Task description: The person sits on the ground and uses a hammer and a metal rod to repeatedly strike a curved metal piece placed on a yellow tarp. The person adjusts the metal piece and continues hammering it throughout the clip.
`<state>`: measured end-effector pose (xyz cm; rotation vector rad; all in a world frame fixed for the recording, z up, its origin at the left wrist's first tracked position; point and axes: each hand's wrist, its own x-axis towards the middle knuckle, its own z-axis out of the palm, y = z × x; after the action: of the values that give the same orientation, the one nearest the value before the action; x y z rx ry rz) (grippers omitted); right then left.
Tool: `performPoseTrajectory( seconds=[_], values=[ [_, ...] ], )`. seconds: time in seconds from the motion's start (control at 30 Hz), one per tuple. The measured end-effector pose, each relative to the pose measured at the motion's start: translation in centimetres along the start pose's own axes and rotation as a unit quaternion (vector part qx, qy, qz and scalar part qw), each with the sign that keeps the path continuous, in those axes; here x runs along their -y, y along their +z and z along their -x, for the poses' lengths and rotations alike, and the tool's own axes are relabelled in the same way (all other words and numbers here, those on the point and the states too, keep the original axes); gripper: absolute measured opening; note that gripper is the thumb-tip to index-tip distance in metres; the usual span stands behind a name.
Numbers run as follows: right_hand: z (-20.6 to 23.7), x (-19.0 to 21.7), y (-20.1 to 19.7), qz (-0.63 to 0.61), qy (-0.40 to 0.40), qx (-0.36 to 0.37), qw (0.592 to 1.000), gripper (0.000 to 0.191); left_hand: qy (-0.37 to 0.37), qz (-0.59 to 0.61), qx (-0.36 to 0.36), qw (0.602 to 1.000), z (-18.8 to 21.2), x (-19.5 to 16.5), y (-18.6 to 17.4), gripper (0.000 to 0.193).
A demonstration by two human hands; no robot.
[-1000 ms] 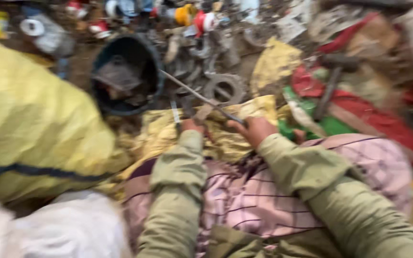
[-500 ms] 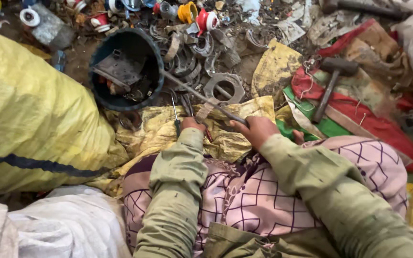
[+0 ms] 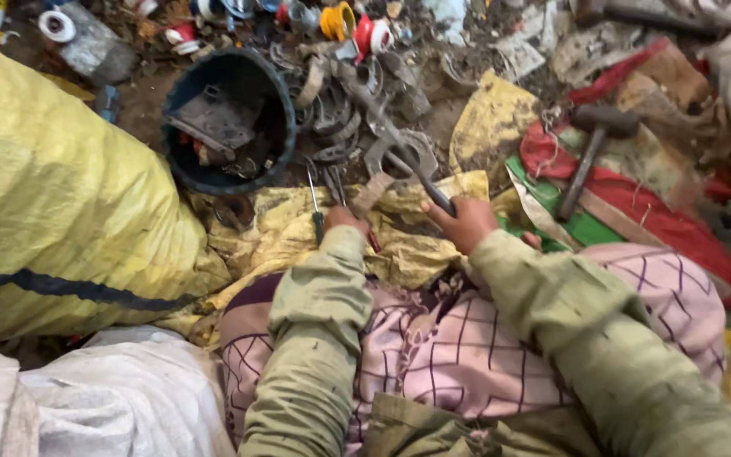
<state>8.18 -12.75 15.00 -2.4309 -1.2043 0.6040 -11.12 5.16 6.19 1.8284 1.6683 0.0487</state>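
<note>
Between the knees, the right hand (image 3: 467, 222) has its fingers wrapped around a dark-handled rod tool (image 3: 412, 165) whose long axis runs up and left from the fist into scrap metal rings (image 3: 340, 110). Left hand (image 3: 344, 218) pinches pliers (image 3: 319, 203), pointing away. Both rest on crumpled yellow sacking (image 3: 399, 245) over littered ground; a black bucket (image 3: 277, 101) and hammer (image 3: 590, 152) sit nearby.

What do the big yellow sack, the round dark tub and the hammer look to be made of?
Yellow sack: woven plastic, seemingly, with a crinkled, faintly shiny surface. Dark tub: probably moulded plastic, matte and grimy, thin-rimmed. Hammer: dull metal head; the handle looks dark and worn, metal or wood unclear.
</note>
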Motion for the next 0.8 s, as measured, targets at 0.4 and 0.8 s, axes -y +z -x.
performPoseTrajectory(
  seconds=[0.4, 0.8],
  values=[
    [1.8, 2.9, -1.6, 0.053, -0.006, 0.075, 0.996, 0.072, 0.039, 0.014, 0.002, 0.999, -1.0, 0.1, 0.7, 0.03],
    [0.5, 0.4, 0.7, 0.05, 0.018, 0.059, 0.997, 0.067, 0.05, 0.014, -0.027, 0.998, -1.1, -0.1, 0.6, 0.033]
  ],
)
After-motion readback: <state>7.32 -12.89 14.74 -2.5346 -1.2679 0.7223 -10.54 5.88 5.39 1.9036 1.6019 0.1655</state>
